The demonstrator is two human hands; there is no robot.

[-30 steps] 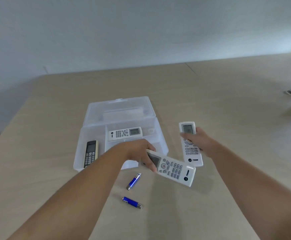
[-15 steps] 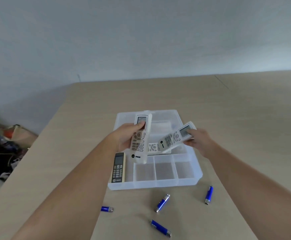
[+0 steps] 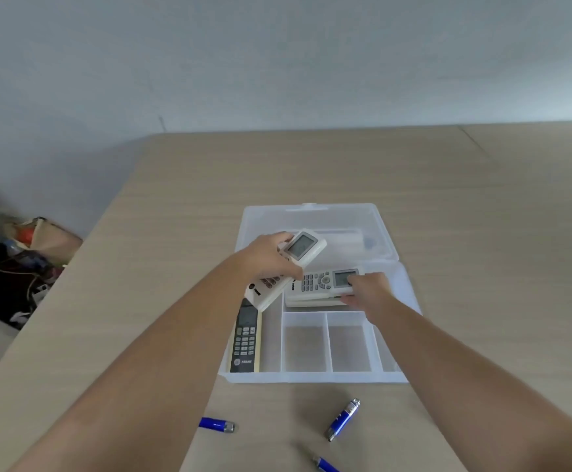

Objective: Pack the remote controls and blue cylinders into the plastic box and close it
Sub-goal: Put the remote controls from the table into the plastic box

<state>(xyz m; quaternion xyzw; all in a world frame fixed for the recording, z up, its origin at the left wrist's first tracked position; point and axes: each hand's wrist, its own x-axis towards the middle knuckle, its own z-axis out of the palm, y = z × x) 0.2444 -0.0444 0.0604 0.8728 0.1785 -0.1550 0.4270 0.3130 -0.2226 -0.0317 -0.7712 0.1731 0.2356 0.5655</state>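
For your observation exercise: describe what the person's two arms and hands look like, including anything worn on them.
Both forearms are bare as far as the picture shows: no sleeves, watch, bracelet or gloves. The left hand and right hand show no rings or markings, though blur hides fine detail of the fingers.

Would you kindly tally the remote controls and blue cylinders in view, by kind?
White remote controls: 3 (left hand's, right hand's, one beneath)
Dark remote control with cream edge: 1
Blue cylinders: 3 ()
Total: 7
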